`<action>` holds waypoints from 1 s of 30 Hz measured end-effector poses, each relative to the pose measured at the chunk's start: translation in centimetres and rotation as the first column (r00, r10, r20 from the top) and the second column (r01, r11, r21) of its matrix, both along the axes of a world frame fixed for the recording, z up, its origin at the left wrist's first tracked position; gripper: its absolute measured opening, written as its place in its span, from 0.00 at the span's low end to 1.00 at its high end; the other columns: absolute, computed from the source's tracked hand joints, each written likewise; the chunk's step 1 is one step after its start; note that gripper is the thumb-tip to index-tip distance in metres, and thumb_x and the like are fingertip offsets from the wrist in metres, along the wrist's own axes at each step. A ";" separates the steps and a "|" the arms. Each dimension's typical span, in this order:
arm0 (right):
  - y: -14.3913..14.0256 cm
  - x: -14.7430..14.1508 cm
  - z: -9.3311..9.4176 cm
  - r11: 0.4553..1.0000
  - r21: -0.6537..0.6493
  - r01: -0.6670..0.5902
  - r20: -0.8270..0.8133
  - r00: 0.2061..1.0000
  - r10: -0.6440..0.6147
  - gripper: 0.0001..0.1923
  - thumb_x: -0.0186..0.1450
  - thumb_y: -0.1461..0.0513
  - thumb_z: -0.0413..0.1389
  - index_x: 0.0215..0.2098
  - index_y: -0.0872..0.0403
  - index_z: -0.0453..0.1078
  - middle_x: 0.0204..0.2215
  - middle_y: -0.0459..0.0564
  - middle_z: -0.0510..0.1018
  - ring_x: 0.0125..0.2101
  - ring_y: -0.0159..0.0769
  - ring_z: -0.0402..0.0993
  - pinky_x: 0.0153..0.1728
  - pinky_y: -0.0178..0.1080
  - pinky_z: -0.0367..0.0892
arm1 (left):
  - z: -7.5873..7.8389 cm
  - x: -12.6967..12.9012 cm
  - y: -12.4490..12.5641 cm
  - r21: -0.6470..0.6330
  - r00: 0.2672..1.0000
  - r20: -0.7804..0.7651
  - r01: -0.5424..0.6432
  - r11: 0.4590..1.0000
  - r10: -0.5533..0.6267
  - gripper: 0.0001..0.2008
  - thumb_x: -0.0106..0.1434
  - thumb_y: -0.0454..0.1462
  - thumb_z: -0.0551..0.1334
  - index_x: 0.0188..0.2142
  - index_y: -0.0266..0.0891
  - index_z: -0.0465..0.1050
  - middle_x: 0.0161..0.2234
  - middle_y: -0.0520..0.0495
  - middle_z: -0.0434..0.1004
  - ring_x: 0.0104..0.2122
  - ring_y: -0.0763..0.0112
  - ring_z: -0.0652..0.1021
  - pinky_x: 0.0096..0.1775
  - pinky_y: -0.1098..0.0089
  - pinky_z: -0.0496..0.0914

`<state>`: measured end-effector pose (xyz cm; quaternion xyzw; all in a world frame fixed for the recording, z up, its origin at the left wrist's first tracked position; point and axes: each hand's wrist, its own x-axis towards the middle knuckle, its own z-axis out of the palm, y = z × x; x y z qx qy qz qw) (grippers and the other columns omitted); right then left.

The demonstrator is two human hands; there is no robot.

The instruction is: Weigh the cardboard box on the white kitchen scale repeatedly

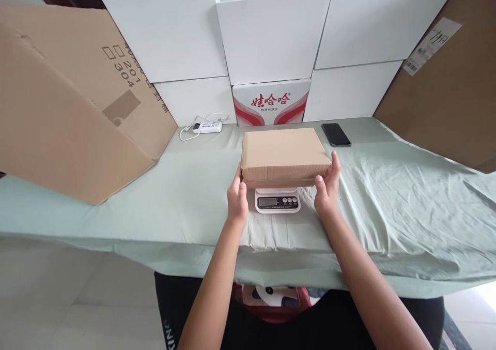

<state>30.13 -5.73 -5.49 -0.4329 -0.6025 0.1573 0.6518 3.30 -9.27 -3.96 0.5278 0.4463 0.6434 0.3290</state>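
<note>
Between my two hands is a brown cardboard box [284, 151], closed and lying flat, over a white digital kitchen scale [277, 202]. My left hand [237, 197] grips the box's near left corner, thumb toward me. At the near right corner my right hand [327, 187] grips it the same way, fingers along the side. The box covers the scale's weighing plate; whether it rests on the plate or is held just above, I cannot tell. The scale's small display and several round buttons face me, and no reading can be made out.
Behind stand stacked white boxes [271, 40] and a box with red print [271, 102]. Large brown cartons flank left [77, 112] and right [445, 91]. A white power strip with cord [208, 127] and a black phone [336, 134] lie on the green cloth [186, 200].
</note>
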 end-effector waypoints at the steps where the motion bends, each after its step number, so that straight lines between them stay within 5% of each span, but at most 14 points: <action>1: 0.0 0.0 0.0 1.000 -0.002 0.002 0.002 1.000 -0.002 0.48 0.72 0.37 0.56 0.83 0.42 0.50 0.72 0.63 0.73 0.70 0.62 0.73 0.70 0.73 0.68 | -0.1 0.0 0.0 -0.004 1.000 0.009 0.000 1.000 0.000 0.45 0.74 0.69 0.55 0.76 0.45 0.71 0.78 0.38 0.72 0.79 0.43 0.69 0.79 0.49 0.64; 18: -0.8 -0.1 1.3 0.997 -0.053 0.051 0.059 0.997 -0.048 0.44 0.73 0.35 0.53 0.79 0.45 0.58 0.73 0.62 0.73 0.68 0.61 0.74 0.64 0.65 0.75 | -0.9 -0.1 0.1 -0.017 0.999 0.054 -0.005 1.000 0.006 0.44 0.75 0.68 0.55 0.77 0.44 0.69 0.78 0.38 0.72 0.79 0.46 0.70 0.78 0.52 0.65; 30: -1.2 -0.6 2.3 0.996 -0.054 0.069 0.044 0.997 -0.067 0.43 0.72 0.34 0.52 0.77 0.44 0.62 0.75 0.61 0.70 0.77 0.65 0.63 0.72 0.70 0.69 | -0.6 0.1 0.0 -0.061 0.998 0.067 -0.010 0.998 0.014 0.46 0.74 0.69 0.54 0.76 0.44 0.70 0.78 0.37 0.71 0.79 0.46 0.69 0.78 0.51 0.65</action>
